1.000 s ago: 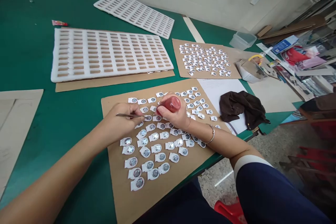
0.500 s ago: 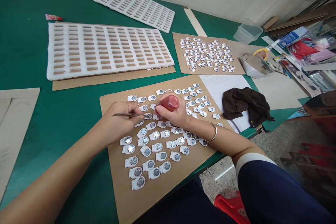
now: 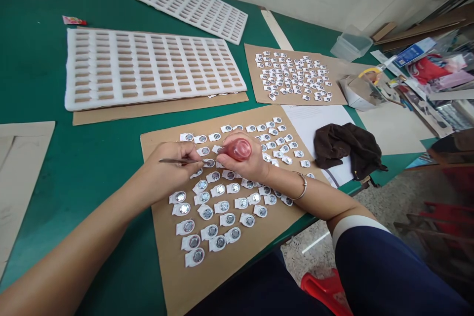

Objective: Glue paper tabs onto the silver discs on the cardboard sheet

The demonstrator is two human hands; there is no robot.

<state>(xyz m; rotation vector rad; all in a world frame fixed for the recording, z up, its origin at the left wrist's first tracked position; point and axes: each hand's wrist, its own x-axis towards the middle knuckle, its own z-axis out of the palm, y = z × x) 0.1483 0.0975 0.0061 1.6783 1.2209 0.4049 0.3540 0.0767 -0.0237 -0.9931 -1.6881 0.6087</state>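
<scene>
My left hand (image 3: 173,164) is closed round a pair of metal tweezers (image 3: 174,161), whose tips reach a small white tab with a round silvery disc (image 3: 209,163). In my right hand (image 3: 250,164) is a squeeze bottle of red liquid (image 3: 237,149), tilted with its nozzle pointing left, just above the same tabs. Where exactly the nozzle ends I cannot tell. Both hands are over a brown cardboard sheet (image 3: 207,286) on which many such tabs lie in loose rows; my hands hide a few of them.
White foam trays with slots (image 3: 117,71) lie at the back left. Behind my right hand is another cardboard sheet (image 3: 255,91) with more tabs. A dark brown cloth (image 3: 344,150), paper sheet (image 3: 296,113), clear plastic box (image 3: 350,47) and white container (image 3: 357,91) are to the right.
The bottle has tipped slightly further, its nozzle end swinging left and a little down. My left hand and the tweezers hold nearly the same place.
</scene>
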